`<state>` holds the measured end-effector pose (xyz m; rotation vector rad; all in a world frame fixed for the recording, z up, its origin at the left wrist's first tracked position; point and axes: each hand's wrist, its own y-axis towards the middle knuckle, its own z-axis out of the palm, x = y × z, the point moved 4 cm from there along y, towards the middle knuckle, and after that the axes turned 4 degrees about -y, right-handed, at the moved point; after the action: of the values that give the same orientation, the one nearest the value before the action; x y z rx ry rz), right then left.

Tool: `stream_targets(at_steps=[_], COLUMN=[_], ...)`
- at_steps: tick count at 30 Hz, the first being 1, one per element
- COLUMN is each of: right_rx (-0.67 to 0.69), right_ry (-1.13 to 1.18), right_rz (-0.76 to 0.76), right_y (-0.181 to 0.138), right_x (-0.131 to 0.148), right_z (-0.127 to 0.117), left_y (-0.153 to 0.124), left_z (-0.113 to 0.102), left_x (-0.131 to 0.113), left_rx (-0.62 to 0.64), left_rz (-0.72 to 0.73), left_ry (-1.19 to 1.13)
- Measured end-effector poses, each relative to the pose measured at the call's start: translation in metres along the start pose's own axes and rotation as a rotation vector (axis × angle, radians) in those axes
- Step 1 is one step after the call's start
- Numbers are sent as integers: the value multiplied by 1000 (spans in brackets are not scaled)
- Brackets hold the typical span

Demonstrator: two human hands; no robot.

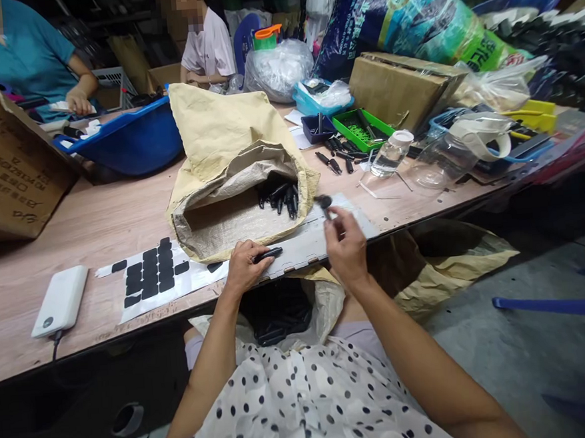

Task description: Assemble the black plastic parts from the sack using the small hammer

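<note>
My left hand is closed on a slim black pen-shaped part at the table's front edge, over a grey cardboard strip. Farther right, my raised right hand pinches a small dark piece with a rounded top; blur hides its exact kind. Just beyond both hands, an open paper sack lies on its side. Several black tapered parts are inside its mouth. Below the table edge, a second sack in my lap holds many black parts.
A sheet of black stickers and a white power bank lie left. A blue basin stands behind them. Toward the right are a green tray, a clear jar and a cardboard box. Two people sit across the table.
</note>
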<state>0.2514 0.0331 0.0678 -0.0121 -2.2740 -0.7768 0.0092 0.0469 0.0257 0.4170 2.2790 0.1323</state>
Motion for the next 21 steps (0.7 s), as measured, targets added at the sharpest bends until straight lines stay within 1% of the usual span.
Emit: stream_targets(at_steps=[1, 3, 6, 9, 12, 14, 18, 21], right_rx=[61, 180, 274, 294, 306, 300, 240, 260], right_ry=[75, 150, 139, 54, -24, -38, 6, -10], right_rz=[-39, -105, -165, -225, -273, -266, -217, -203], right_y=[-13, -36, -58, -66, -67, -64, -60, -63], right_x=[12, 33, 48, 50, 48, 46, 43, 40], right_z=[3, 12, 22, 28, 31, 30, 25, 26], left_y=[0, 0, 0, 1, 1, 1, 1, 1], left_z=[0, 1, 1, 2, 3, 2, 2, 3], left_x=[0, 0, -2, -4, -5, -4, -2, -1], left_rx=[0, -3, -1, 18, 34, 33, 26, 16], left_rz=[1, 1, -1, -13, -18, -17, -16, -17], left_ry=[1, 5, 21, 35, 36, 25, 1, 3])
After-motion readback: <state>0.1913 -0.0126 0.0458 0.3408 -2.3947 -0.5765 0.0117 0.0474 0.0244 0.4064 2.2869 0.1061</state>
